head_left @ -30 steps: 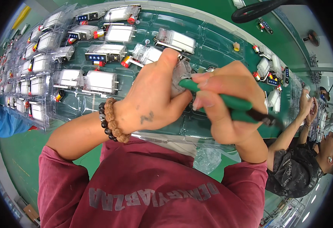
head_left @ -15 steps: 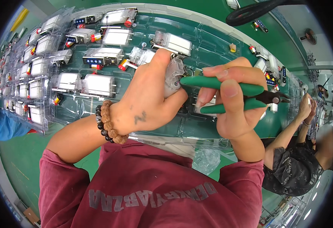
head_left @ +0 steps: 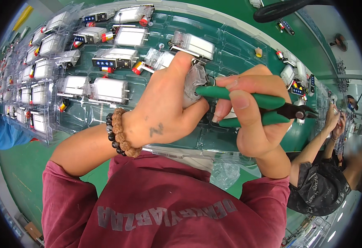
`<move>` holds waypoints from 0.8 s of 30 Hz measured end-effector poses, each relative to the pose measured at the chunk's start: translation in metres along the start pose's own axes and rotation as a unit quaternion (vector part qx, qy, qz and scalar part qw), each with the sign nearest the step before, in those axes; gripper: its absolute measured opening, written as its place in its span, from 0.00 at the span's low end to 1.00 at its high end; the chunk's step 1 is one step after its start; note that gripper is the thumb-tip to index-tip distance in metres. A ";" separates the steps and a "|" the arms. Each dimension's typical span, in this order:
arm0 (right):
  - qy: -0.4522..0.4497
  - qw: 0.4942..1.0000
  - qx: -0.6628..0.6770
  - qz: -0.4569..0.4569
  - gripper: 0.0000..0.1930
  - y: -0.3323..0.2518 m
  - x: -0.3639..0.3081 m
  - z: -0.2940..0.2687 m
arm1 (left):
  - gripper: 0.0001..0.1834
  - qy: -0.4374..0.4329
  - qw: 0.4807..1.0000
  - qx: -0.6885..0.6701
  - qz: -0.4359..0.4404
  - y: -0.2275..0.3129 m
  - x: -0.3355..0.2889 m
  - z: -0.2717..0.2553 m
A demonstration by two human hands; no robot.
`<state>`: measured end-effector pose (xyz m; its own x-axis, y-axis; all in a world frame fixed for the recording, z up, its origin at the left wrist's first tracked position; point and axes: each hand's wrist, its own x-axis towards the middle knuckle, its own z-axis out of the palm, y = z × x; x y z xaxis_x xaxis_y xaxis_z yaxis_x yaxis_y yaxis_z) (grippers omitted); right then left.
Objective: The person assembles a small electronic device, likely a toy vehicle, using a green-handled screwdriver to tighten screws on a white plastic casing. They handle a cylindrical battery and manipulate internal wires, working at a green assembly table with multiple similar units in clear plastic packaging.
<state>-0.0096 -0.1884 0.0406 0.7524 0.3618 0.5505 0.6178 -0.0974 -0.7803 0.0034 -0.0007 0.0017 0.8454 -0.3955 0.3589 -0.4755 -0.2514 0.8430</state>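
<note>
My left hand [head_left: 160, 103] is closed around a small clear plastic housing [head_left: 196, 78]; its palm side and most of the part are hidden. Green-handled cutting pliers [head_left: 251, 96] lie in my right hand [head_left: 257, 120], with their dark jaws [head_left: 298, 111] turned away to the right. One handle end touches or nearly touches the housing by my left thumb. Right fingertips are close to the housing too, near a thin dark wire. Just beyond my left fingers lies a clear and white unit [head_left: 195, 44] in the tray.
A clear compartment tray [head_left: 226, 37] on the green table holds several white units [head_left: 110, 90] with red-yellow cylinders. Stacked trays [head_left: 44, 91] stand at left. More units [head_left: 294, 70] lie at right, near a co-worker's arms [head_left: 313, 144]. A black strap [head_left: 286, 10] hangs at top.
Both hands stay close together, and the housing is slightly more to the right. The pliers' handle end still rests by the housing. The view has shifted a little.
</note>
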 end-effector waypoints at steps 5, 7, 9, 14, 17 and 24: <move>-0.023 0.996 -0.076 -0.028 0.06 -0.003 0.004 0.000 | 0.23 -0.007 1.000 0.016 -0.013 0.002 -0.002 -0.001; -0.024 0.989 -0.121 -0.080 0.05 -0.001 0.007 0.003 | 0.23 0.006 1.000 0.009 0.002 0.001 0.000 0.001; -0.009 0.978 -0.161 -0.130 0.06 0.001 0.008 0.008 | 0.23 0.017 0.999 0.024 0.021 0.000 0.002 0.003; 0.031 0.988 -0.099 -0.112 0.06 0.013 -0.001 0.005 | 0.22 0.026 0.999 0.020 0.019 0.002 0.004 0.006; 0.081 0.996 0.018 -0.040 0.07 0.007 -0.001 0.003 | 0.22 0.023 0.999 0.009 -0.025 0.006 0.005 0.004; 0.089 0.992 0.085 -0.014 0.09 0.003 -0.004 0.006 | 0.24 0.021 1.000 0.008 0.003 0.002 0.004 0.003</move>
<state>-0.0126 -0.1850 0.0344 0.7732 0.1906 0.6049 0.6031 0.0738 -0.7942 0.0046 -0.0053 0.0038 0.8521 -0.3588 0.3809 -0.4840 -0.2635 0.8345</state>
